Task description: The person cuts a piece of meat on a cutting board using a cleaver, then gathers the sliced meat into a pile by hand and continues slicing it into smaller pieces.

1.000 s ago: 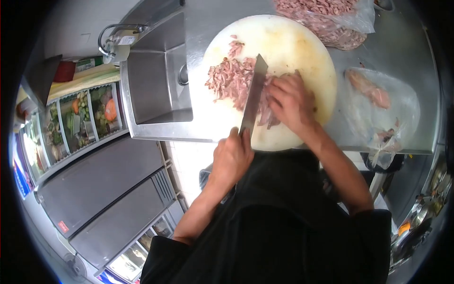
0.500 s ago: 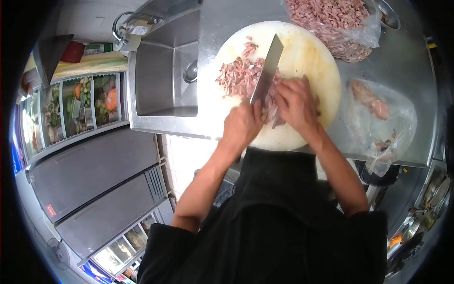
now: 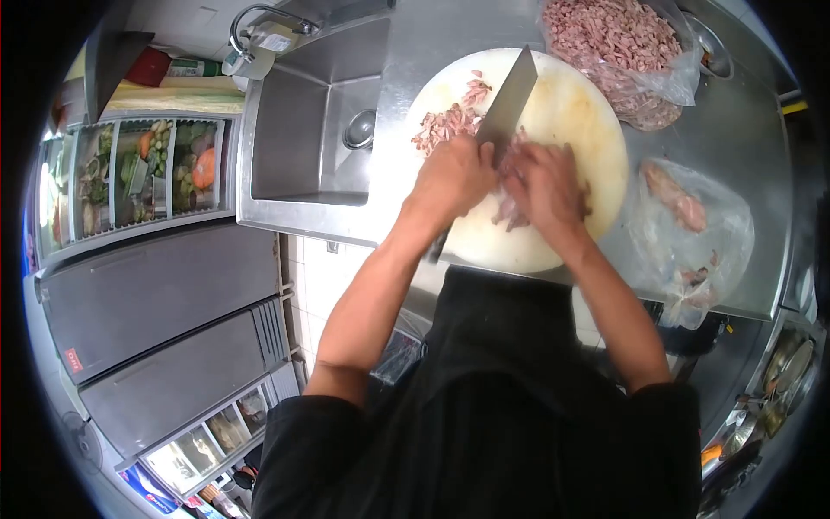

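My left hand [image 3: 456,175] is wrapped round a wide-bladed knife [image 3: 512,99], whose blade points up and to the right over the round white cutting board [image 3: 596,112]. Beside the blade, the bent fingers of my right hand [image 3: 549,186] press on strips of pink meat [image 3: 510,212]; they are slightly blurred and partly cover the meat. Chopped meat [image 3: 445,128] lies on the board to the left of the knife, with a few small bits above it.
A clear bag of cut meat [image 3: 614,43] stands at the back right beside a metal bowl [image 3: 713,52]. Right of the board, a plastic bag [image 3: 726,216] has a larger meat piece [image 3: 674,197] on it. On the left are a sink [image 3: 290,147], a faucet [image 3: 251,22] and vegetable trays [image 3: 143,173].
My left hand has moved up and right with the knife, now covering part of the chopped meat. My right hand stays at the meat strips. The whole view has shifted slightly.
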Demonstrator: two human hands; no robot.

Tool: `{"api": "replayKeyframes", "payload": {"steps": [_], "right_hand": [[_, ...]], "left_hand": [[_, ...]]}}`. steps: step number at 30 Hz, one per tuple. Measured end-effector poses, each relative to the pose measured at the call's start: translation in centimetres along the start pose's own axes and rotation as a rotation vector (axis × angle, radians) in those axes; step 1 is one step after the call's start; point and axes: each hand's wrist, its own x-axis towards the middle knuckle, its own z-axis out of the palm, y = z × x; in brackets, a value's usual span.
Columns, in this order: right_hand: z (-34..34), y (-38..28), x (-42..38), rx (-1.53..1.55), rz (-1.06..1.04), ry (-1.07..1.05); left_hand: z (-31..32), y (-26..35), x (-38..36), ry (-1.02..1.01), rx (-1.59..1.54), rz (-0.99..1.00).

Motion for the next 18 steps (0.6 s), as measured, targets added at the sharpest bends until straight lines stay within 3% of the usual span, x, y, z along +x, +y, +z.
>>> {"api": "replayKeyframes", "payload": {"steps": [4, 10, 15, 18], "right_hand": [[0.9, -0.4, 0.2, -0.050, 0.039, 0.031], [0.5, -1.0, 0.1, -0.045, 0.093, -0.023], [0.9, -0.9, 0.0, -0.034, 0.077, -0.004], [0.9, -0.8, -0.1, -0.016, 0.101, -0.036]], "left_hand": [[-1.0, 0.4, -2.1, -0.077, 0.097, -0.052], [2.1, -2.5, -3.6, 0.187, 0.192, 0.214], [4.6, -4.5, -6.4, 0.171, 0.163, 0.074], [6.4, -5.5, -5.3, 0.203, 0.179, 0.085]]}}
